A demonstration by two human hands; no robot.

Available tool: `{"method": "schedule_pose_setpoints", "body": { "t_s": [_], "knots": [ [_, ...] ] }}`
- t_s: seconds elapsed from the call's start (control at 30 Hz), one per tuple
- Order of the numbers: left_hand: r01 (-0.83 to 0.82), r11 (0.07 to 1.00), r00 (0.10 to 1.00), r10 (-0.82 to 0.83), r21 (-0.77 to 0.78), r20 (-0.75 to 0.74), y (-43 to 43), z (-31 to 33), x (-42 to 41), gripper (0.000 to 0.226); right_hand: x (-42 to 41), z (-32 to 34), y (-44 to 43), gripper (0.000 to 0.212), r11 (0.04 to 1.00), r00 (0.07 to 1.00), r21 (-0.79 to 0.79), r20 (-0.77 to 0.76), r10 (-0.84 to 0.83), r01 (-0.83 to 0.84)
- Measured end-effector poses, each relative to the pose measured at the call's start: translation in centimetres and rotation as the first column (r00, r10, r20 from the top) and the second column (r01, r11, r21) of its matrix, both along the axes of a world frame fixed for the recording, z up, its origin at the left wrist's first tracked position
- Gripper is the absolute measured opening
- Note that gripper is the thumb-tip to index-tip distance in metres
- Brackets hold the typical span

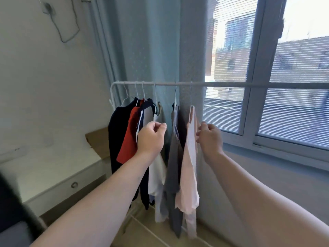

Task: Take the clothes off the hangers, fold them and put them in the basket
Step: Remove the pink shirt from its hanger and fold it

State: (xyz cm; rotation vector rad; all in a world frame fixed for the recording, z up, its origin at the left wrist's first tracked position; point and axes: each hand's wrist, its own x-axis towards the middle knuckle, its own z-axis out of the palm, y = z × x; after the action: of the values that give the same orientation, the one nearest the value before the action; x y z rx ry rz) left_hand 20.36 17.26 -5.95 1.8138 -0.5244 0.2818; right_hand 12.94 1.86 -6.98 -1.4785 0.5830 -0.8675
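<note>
Several garments hang on white hangers from a white rail (231,84): a dark navy one (116,132), a red one (129,139), a cream one (156,175), a grey one (173,166) and a pale pink one (189,166). My left hand (151,138) is raised in front of the cream garment with its fingers curled at the garment's shoulder. My right hand (210,138) is beside the pink garment and pinches its upper edge. No basket is in view.
A teal curtain (151,41) hangs behind the rail. A window (284,68) with blinds fills the right. A white cabinet (53,175) with a ring-pull drawer stands at the left, with cardboard (98,139) behind it. Tiled floor lies below the clothes.
</note>
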Motion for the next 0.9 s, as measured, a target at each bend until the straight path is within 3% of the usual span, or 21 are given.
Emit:
{"method": "schedule_pose_setpoints", "body": {
  "t_s": [0.13,0.4,0.63,0.9],
  "knots": [
    [0.036,0.995,0.999,-0.039,0.091,0.036,-3.3,1.6,0.1,0.022,1.0,1.6,-2.3,0.031,1.0,1.0,0.017,0.009,0.017,-0.017],
    [-0.024,0.971,0.994,-0.002,0.237,0.111,-8.1,2.0,1.2,0.018,6.0,2.3,-8.3,0.027,0.996,0.989,0.047,-0.121,0.082,-0.077],
    [-0.115,0.96,0.992,0.097,0.253,0.086,-10.0,1.4,2.8,0.017,9.5,2.8,-12.2,0.016,0.978,0.965,0.12,-0.183,0.19,-0.17],
    [-0.181,0.913,0.984,0.167,0.366,0.069,-12.2,0.2,3.8,0.009,10.8,3.8,-13.3,0.008,0.897,0.893,0.205,-0.15,0.425,-0.392]
  ]
}}
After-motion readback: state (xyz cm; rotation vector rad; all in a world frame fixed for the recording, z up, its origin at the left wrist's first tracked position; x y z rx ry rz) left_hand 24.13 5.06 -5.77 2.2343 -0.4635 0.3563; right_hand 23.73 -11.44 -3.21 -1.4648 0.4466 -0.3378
